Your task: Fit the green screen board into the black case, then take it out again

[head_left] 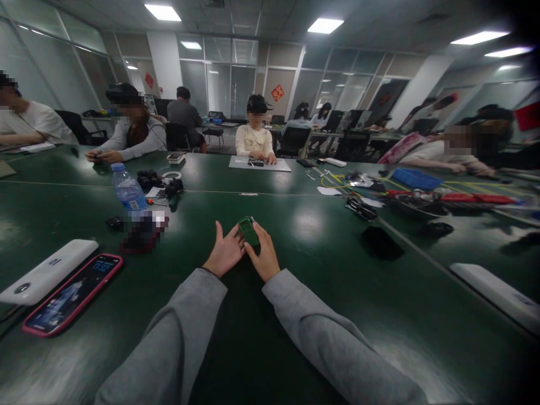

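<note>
Several people sit around a long dark green worktop [320, 270] in a glass-walled office under ceiling lights. At lower left of the frame lie a pink-cased phone [72, 293] showing unreadable digits and a white power bank [47, 271]. At centre, left hand [224, 251] and right hand [264, 256] together pinch a small green circuit board [248, 229] between their fingertips.

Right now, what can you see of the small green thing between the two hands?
The small green object is flat and roughly rectangular, possibly a circuit board, though detail is too fine to tell. It is held just above the dark green table, tilted with its face toward the camera. The left hand touches its left edge with the fingertips, and the right hand grips its right side. Both gray sleeves reach in from below.
</note>
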Demonstrator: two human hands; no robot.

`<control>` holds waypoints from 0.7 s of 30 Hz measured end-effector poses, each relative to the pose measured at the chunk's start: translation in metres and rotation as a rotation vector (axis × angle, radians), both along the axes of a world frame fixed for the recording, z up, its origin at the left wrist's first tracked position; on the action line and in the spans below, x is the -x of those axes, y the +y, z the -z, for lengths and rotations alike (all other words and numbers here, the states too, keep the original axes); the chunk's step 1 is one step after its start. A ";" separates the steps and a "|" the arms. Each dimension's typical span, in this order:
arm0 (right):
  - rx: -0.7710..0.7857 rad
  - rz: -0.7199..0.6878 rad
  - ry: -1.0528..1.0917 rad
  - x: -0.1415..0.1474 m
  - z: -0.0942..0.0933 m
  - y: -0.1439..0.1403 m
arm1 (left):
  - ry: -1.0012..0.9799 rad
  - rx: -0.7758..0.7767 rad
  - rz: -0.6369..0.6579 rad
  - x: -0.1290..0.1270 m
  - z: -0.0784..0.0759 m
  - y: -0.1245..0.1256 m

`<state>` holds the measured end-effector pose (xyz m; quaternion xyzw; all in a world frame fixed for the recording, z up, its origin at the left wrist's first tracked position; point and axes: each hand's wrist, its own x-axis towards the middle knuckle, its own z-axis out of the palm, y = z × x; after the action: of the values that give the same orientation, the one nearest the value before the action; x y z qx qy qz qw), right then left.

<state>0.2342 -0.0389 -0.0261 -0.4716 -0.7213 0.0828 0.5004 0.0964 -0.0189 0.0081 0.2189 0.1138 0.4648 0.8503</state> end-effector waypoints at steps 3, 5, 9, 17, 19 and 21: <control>0.003 -0.001 0.058 -0.003 0.000 0.002 | -0.008 -0.012 0.007 -0.003 -0.002 -0.002; 0.007 -0.002 0.087 -0.004 0.000 0.003 | 0.011 -0.010 0.012 -0.004 -0.004 -0.004; 0.022 0.015 0.169 -0.005 -0.002 0.002 | 0.041 -0.047 0.031 -0.005 -0.005 -0.007; 0.145 0.048 0.435 -0.016 0.006 0.012 | 0.054 -0.105 0.105 -0.005 -0.005 -0.011; 0.224 0.054 0.589 -0.022 0.006 0.017 | 0.059 -0.101 0.124 -0.005 -0.003 -0.009; 0.371 0.005 0.791 -0.030 0.004 0.019 | 0.075 -0.099 0.141 -0.005 0.000 -0.007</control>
<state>0.2639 -0.0204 -0.0297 -0.4874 -0.4456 0.3841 0.6452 0.1018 -0.0256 0.0083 0.2855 0.1068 0.4003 0.8642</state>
